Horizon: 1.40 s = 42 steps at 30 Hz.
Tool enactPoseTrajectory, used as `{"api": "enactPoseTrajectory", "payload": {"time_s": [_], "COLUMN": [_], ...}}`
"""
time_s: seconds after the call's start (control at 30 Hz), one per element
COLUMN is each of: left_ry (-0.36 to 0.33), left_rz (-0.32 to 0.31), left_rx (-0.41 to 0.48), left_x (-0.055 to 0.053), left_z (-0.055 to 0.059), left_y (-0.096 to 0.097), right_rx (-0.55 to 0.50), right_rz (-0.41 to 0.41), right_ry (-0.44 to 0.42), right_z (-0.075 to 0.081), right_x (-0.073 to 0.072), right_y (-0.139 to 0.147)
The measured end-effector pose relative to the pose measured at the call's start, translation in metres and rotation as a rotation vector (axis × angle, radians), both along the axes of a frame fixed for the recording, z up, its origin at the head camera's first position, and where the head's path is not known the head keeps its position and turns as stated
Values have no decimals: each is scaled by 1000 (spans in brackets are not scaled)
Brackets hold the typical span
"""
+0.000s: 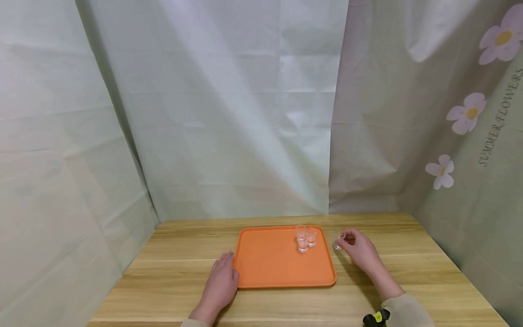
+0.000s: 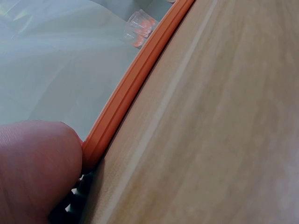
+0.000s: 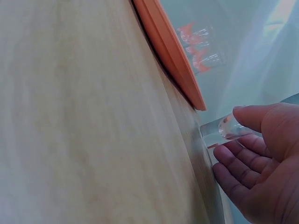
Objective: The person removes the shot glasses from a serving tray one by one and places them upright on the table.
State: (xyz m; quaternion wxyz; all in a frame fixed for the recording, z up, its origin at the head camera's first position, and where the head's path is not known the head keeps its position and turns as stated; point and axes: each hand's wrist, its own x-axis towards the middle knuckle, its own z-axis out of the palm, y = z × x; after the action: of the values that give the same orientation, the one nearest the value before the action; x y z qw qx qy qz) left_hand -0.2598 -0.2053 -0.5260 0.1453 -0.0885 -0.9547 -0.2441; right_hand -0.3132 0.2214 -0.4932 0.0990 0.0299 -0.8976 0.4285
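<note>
My right hand (image 1: pixel 359 249) pinches a small clear shot glass (image 1: pixel 337 240) between thumb and fingers, just right of the orange tray (image 1: pixel 265 263). In the right wrist view the thumb lies along one side of the shot glass (image 3: pixel 228 127), its base close to the wooden table. Three more clear shot glasses stand together at the tray's back right, among them a front shot glass (image 1: pixel 302 246) and a right one (image 1: pixel 312 236). My left hand (image 1: pixel 220 281) rests at the tray's left edge, fingers extended and thumb against the rim.
The wooden table (image 1: pixel 175 268) surrounds the tray. Pale cloth (image 1: pixel 237 136) hangs behind it and along both sides, with printed flowers on the right. A dark strap with a yellow-green patch (image 1: pixel 377 317) sits at the right sleeve (image 1: pixel 408 311).
</note>
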Motion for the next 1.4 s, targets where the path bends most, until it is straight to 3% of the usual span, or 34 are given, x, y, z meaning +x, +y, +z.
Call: {"api": "enactPoseTrajectory", "payload": {"time_s": [0.6, 0.93, 1.4], "left_ry": [9, 2, 2], "left_rz": [-1, 2, 7], "left_rx": [4, 9, 14], "left_x": [0, 1, 2], "left_z": [0, 1, 1], "left_y": [1, 0, 1], "right_rx": [-28, 58, 166], "right_rz": [43, 119, 195], "right_ry": [-5, 94, 130], "right_z": [9, 16, 21], "right_x": [4, -5, -14], "right_y": [-3, -13, -39]}}
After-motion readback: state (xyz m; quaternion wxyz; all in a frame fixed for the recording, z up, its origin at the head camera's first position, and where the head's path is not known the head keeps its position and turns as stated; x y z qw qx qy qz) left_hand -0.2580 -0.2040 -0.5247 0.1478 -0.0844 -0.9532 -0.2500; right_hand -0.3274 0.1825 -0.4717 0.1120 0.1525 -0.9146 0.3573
